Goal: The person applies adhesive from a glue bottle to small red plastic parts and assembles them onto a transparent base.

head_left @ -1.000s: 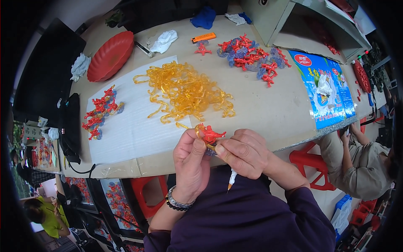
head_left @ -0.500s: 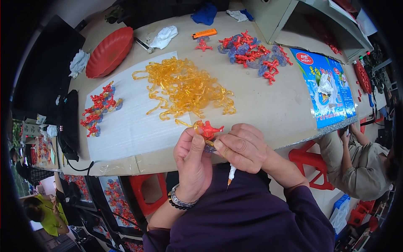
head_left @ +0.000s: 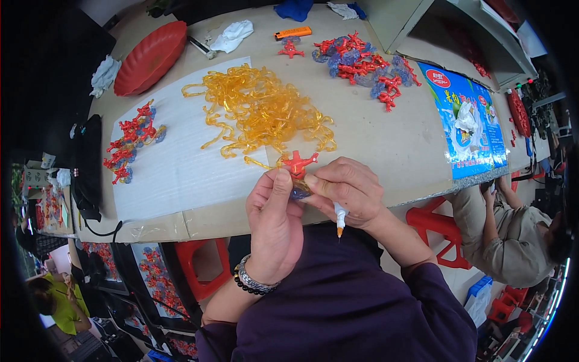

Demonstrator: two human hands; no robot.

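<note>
Before my chest, over the table's front edge, I hold a small red figure (head_left: pixel 295 164) with a bluish-purple translucent base (head_left: pixel 300 192). My left hand (head_left: pixel 274 211) is closed on it, thumb and fingers pinching its left side. A yellow translucent curled strip (head_left: pixel 258 161) sticks out leftward beside the figure. My right hand (head_left: pixel 351 192) is closed too, its thumb and finger pressing the figure's right side. Tucked in that hand is a white tube (head_left: pixel 341 212) with an orange collar and thin needle tip, pointing down. My fingers hide part of the figure.
Beyond my hands lies a heap of yellow translucent strips (head_left: pixel 265 108) on a white sheet (head_left: pixel 163 181). Red-and-purple figures lie in a left group (head_left: pixel 134 140) and a right pile (head_left: pixel 362 63). A red dish (head_left: pixel 151 57), an orange lighter-like object (head_left: pixel 293 32) and a blue printed sheet (head_left: pixel 467 127) surround them.
Both hands still hold the figure; it has tipped so more of its purple base shows. The white tube now points more steeply down. The whole view has shifted slightly.
</note>
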